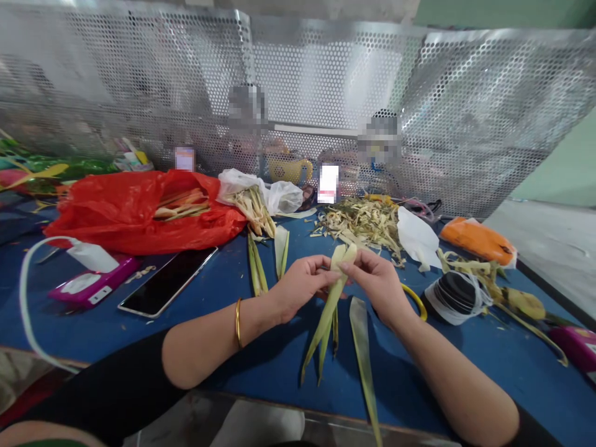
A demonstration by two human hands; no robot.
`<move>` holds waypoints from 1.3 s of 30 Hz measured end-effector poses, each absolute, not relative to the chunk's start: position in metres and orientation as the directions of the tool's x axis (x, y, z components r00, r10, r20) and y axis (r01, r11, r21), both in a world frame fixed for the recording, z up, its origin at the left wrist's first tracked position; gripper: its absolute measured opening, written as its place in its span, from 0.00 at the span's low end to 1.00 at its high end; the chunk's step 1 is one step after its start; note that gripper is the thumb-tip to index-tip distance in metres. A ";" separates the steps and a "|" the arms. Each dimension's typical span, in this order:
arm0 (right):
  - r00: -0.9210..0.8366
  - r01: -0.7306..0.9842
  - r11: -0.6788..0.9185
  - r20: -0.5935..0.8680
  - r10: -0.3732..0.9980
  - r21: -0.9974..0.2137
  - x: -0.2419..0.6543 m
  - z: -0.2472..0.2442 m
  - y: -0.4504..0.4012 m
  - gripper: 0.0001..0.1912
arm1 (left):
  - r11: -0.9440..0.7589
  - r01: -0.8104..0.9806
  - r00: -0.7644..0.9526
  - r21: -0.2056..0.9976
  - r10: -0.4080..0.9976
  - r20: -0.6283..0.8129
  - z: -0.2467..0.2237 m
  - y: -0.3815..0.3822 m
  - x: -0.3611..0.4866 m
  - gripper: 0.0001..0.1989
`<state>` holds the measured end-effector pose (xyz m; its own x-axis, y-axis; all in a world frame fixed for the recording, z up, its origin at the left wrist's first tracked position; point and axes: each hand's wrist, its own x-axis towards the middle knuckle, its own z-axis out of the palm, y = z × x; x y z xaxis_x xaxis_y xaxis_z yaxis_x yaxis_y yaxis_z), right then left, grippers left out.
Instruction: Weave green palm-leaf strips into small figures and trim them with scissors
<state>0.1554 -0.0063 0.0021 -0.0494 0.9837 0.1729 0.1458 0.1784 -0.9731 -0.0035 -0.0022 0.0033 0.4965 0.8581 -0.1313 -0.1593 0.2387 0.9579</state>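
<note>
Both grips are closed to a pinch at the upper, pale end of the leaf strips: the left hand (307,280) has thumb and fingers on them from one side, the right hand (374,280) presses its thumb on the broad end from the other. The leaf strips (329,305) sit between the two hands above the table (261,372), broad ends up, narrow green tips hanging down toward the person and spread a little apart.

They should be very light, thin and springy: stiff enough lengthwise to hang nearly straight, yet likely to fold across and to split along the grain if twisted hard. The smooth face may slide under a loose thumb. The wide pale end looks the best place to take hold, since it gives the finger pads most surface; the slender tips would probably bend away or tear.

Just beside the right hand lies a loose leaf (362,338), its tip reaching past the near edge. A yellow ring (414,302) shows next to the right wrist, with a string-wrapped black roll (455,297) farther right. Beyond the hands are a heap of scraps (365,222) and, leftward, a red bag (112,208).
</note>
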 end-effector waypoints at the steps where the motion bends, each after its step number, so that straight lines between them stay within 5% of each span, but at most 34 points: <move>1: -0.051 0.136 0.162 0.156 0.986 -0.977 0.156 0.002 -0.006 0.14 | 0.236 -0.152 0.504 0.960 0.854 -0.130 0.003 -0.003 -0.003 0.10; 6: -0.130 0.014 0.082 0.080 0.988 -0.996 0.158 0.007 -0.006 0.15 | 0.232 -0.107 0.550 0.967 0.824 -0.137 0.005 -0.005 -0.004 0.08; 13: -0.124 0.242 0.204 0.179 0.976 -0.949 0.155 -0.001 -0.005 0.16 | 0.290 -0.048 0.631 0.956 0.750 -0.196 -0.007 -0.007 -0.002 0.05; 19: -0.007 0.310 0.208 0.216 0.976 -0.928 0.168 -0.002 0.006 0.14 | 0.430 -0.070 0.472 0.900 0.809 -0.350 0.000 0.002 -0.006 0.05; 22: -0.107 0.673 0.259 0.255 0.961 -0.693 0.180 -0.004 0.014 0.06 | 0.482 -0.116 0.402 0.869 0.823 -0.402 0.005 0.009 -0.010 0.10; 25: -0.293 0.851 0.362 0.227 0.929 -0.381 0.185 -0.010 0.017 0.16 | 0.532 -0.139 0.405 0.835 0.801 -0.442 0.005 0.012 -0.012 0.12; 33: -0.698 0.715 0.683 0.198 0.688 0.148 0.175 -0.021 0.019 0.12 | 0.600 -0.165 0.469 0.783 0.746 -0.473 -0.001 0.012 -0.010 0.11; 39: -0.742 0.646 0.686 0.487 0.460 0.336 0.175 0.002 0.005 0.12 | 0.537 -0.256 0.343 0.804 0.828 -0.443 -0.011 0.015 -0.009 0.11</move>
